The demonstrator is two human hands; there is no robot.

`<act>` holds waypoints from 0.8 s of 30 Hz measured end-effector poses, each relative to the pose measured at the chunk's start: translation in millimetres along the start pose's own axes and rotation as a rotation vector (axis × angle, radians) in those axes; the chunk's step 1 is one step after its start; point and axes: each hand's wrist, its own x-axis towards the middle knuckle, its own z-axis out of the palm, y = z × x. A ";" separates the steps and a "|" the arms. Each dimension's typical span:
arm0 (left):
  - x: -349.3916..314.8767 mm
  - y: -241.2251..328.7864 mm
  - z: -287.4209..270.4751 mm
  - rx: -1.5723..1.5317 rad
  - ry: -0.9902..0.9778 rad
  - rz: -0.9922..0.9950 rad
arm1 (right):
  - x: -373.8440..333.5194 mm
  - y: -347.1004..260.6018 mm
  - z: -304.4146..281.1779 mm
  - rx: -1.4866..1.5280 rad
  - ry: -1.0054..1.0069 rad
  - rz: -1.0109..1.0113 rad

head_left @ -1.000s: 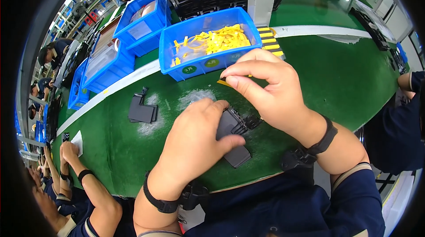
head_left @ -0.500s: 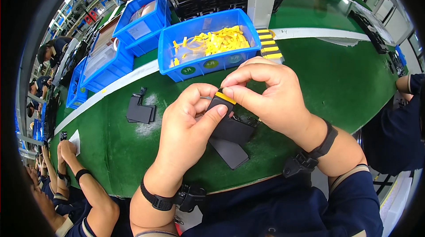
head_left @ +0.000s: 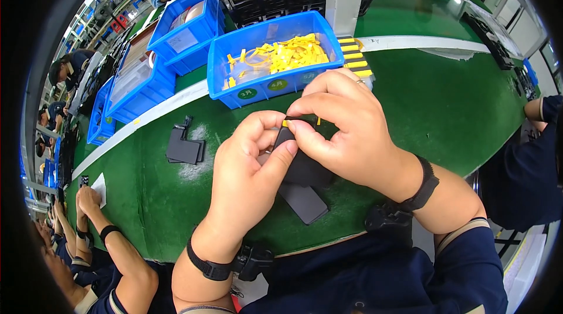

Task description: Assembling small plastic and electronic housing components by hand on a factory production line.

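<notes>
My left hand [head_left: 243, 170] grips a flat black block [head_left: 284, 137] between thumb and fingers, above the table. Across the block's top end lies a yellow strip [head_left: 285, 124], partly covered by my fingers. My right hand [head_left: 349, 120], thumb and index finger pinched together, holds the strip at that end. Just behind my right fingertips, a small yellow bit shows. Below both hands, flat black blocks [head_left: 305, 203] overlap on the green table, partly hidden. Another small stack of black blocks with short leads [head_left: 184, 148] lies to the left.
Beyond my hands stands a blue bin [head_left: 230, 98] with many loose yellow strips [head_left: 300, 53]. Black-and-yellow pieces [head_left: 355, 58] lie beside it. More blue bins [head_left: 138, 97] line the left. A co-worker's hands [head_left: 89, 198] work at the far left; another person sits right.
My right hand has shifted slightly left and down over the block's end, covering most of the yellow strip that showed before. My left hand keeps its grip on the block.
</notes>
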 end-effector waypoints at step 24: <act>4.3 -1.3 -7.3 -0.238 -0.013 -0.012 | -0.3 -14.5 -6.1 0.001 -0.029 -0.143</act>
